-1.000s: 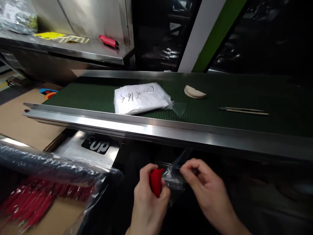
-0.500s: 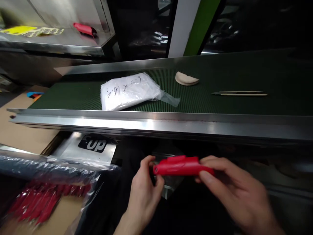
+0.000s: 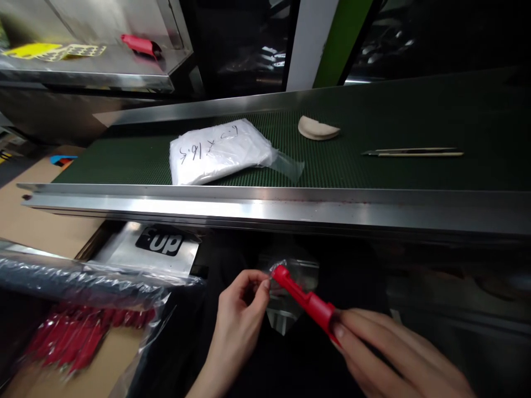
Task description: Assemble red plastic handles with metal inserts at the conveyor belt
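My right hand (image 3: 381,348) grips one end of a long red plastic part (image 3: 309,301), shaped like a hollow half-round shell with a knobbed far end. The part tilts up and to the left. Beside its far end, my left hand (image 3: 243,304) has thumb and forefinger pinched together; what lies between the fingertips, if anything, is too small to make out. A clear plastic bag (image 3: 284,320) shows below and behind the part, close to the left fingertips. Whether the part's tip touches the bag, I cannot tell.
Ahead runs a green conveyor belt (image 3: 136,160) with a metal rail (image 3: 249,202). On it lie a white plastic-wrapped pack (image 3: 219,149), a beige half-round pad (image 3: 317,128) and tweezers (image 3: 415,152). At left, a plastic-lined box holds several bagged red pieces (image 3: 78,337). Another red part (image 3: 141,45) rests on a metal shelf.
The red part has swung from level to slanting, its left end up. My right hand has dropped lower, and my left fingers have closed into a pinch beside the part's end.
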Tool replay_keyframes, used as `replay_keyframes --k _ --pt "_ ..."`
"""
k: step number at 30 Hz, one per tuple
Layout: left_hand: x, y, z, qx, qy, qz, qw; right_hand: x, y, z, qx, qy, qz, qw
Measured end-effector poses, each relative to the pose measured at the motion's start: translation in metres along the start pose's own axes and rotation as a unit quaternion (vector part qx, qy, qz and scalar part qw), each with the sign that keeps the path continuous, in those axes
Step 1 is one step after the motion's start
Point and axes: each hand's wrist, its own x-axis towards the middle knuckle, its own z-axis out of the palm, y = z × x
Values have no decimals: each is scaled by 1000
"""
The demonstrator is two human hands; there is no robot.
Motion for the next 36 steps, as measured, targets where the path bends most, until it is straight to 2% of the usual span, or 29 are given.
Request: replay_keyframes --k 6,8,10,11,13,15,17,19,20,21,22,23,25,27,29,31,33,36 --pt "-5 -5 1 15 -11 73 997 24 11 -3 13 -30 -122 992" --pt "-6 -8 1 26 -24 116 993 27 14 -3 24 -53 -129 990" --pt "-9 -13 2 34 -23 163 986 25 12 1 37 -48 -106 993" --pt "-11 -15 3 34 -14 184 982 23 8 5 41 -31 -82 995" --pt "-15 -21 6 32 15 219 975 17 -3 16 50 45 -10 998" --pt "-19 -26 11 29 41 247 968 11 -17 32 61 141 110 982" --pt "-22 -30 18 28 59 266 962 6 -30 49 114 205 261 936" --pt "-24 -32 24 30 65 280 957 3 -38 63 224 218 382 870" --pt "-25 -32 26 31 62 290 954 1 -39 67 277 204 407 846" --pt "-25 -31 27 34 55 302 951 1 -38 70 312 187 404 839" --pt "-26 -30 26 37 45 317 946 0 -34 70 317 169 381 852" --pt "-26 -28 25 42 36 333 941 1 -29 68 297 153 339 879" --pt "-26 -23 21 52 25 349 935 4 -15 57 219 117 211 945" --pt "-28 -16 15 64 18 336 939 11 -1 42 148 49 61 986" --pt "-35 -8 13 81 -3 323 943 17 9 30 92 -24 -68 993" --pt "-44 -1 13 87 -41 326 941 18 12 28 63 -51 -135 988" --pt "-55 4 13 59 -47 323 943 11 15 37 78 -48 -142 986" --pt "-67 4 6 26 -34 287 957 -4 22 61 156 -27 -107 982"
